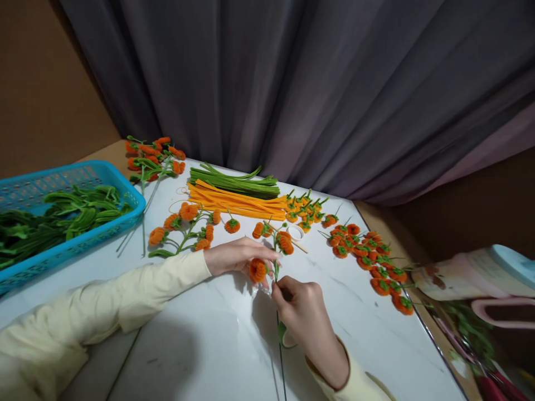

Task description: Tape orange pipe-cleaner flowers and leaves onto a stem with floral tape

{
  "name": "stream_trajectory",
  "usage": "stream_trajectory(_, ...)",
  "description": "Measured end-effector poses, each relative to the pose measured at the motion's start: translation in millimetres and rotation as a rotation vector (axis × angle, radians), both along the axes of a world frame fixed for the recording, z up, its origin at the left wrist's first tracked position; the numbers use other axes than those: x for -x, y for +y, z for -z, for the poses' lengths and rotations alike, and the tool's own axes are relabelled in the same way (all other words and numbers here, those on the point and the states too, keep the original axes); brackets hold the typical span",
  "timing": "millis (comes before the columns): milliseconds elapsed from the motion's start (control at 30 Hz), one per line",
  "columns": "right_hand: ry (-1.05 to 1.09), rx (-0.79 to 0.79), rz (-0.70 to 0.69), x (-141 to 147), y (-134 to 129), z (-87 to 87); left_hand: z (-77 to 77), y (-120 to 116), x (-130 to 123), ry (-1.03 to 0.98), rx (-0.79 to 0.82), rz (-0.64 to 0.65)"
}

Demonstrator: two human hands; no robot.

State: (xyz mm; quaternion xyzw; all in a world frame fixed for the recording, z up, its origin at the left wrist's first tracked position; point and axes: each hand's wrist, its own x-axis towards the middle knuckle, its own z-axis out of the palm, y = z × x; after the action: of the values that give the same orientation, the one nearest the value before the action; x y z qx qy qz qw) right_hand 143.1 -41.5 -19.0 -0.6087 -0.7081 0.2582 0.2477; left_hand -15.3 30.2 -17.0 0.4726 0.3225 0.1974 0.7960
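Observation:
Near the middle of the table, my left hand [240,256] is closed around the upper part of a green stem with several orange pumpkin-like pompoms [257,270]. Its fingers point right, and some of them are hidden behind the pompom. My right hand [295,301] pinches the same stem just below, thumb against forefinger. A thin dark stem runs down from this pinch toward the front edge. Beside the right hand is a green roll of tape [287,337], partly covered by the hand. A finished-looking branch of orange pompoms [188,211] lies to the left of the left hand.
A blue basket [137,203] of green leaves stands left. Green strips [234,182] and orange strips [234,201] lie at the back, beside small yellow-orange pieces [305,209]. Loose orange pompoms [368,250] spread right, near a cup [463,273]. A white ring [295,232] lies behind my hands.

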Motion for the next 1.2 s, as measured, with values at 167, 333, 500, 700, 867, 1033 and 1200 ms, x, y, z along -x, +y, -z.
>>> stream_trajectory(167, 0.190, 0.197, 0.021, -5.6, 3.8, -5.2, 5.7, 0.6, 3.0, -0.006, -0.116, -0.034)
stream_trajectory(333, 0.425, 0.456, 0.091, -9.2, 7.7, -7.1, 11.1, 1.2, 2.5, 0.008, -0.166, -0.060)
stream_trajectory(500, 0.357, 0.348, 0.116, -5.1, 3.0, -0.6, 7.3, -6.0, -5.4, 0.100, -0.252, -0.179)
stream_trajectory(700, 0.281, 0.287, 0.106, -1.0, -0.2, 1.2, 4.2, -12.7, -12.3, 0.199, -0.161, -0.292)
stream_trajectory(867, 0.346, 0.312, 0.104, -2.1, 0.0, 3.5, 6.2, -12.0, -11.7, 0.137, -0.109, -0.270)
stream_trajectory(1033, 0.457, 0.390, 0.121, -4.4, 1.9, 3.1, 9.1, -11.4, -12.3, 0.075, -0.033, -0.289)
stream_trajectory(1200, 0.637, 0.549, 0.099, -7.4, 4.7, 0.5, 13.2, -10.0, -12.0, 0.029, -0.015, -0.289)
